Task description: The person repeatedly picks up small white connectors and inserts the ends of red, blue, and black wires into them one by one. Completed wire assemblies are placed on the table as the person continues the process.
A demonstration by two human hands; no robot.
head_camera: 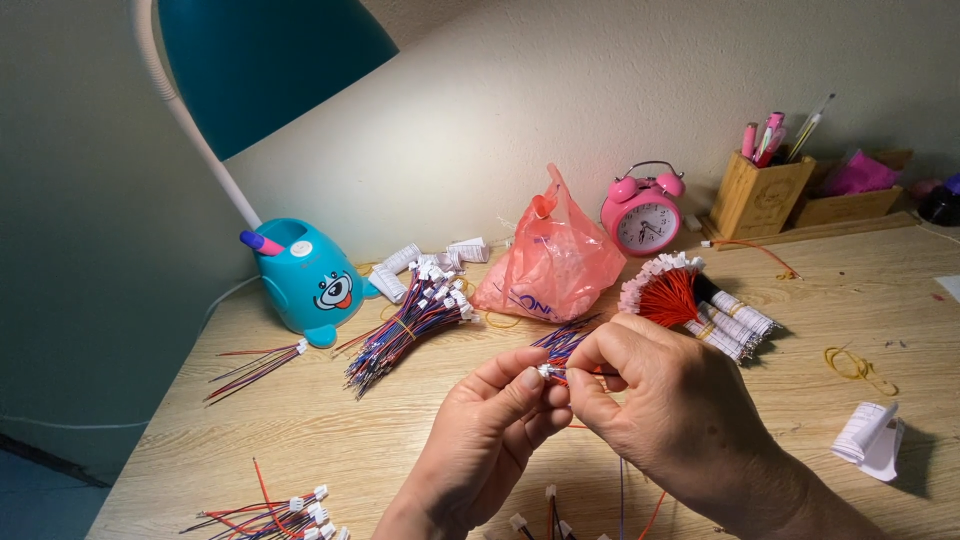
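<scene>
We count two hands meeting over the desk [300,420]; left hand [490,440] and right hand [670,400] both pinch one wire bundle [562,345]; wrists raised.

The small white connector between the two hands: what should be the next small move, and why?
Probably push the wire ends fully into the white connector. The left hand pinches it at its fingertips, the right hand meets it there, and the red and blue wires fan out behind, so seating seems unfinished.

Warm lamplight from upper left, sharp focus.
</scene>
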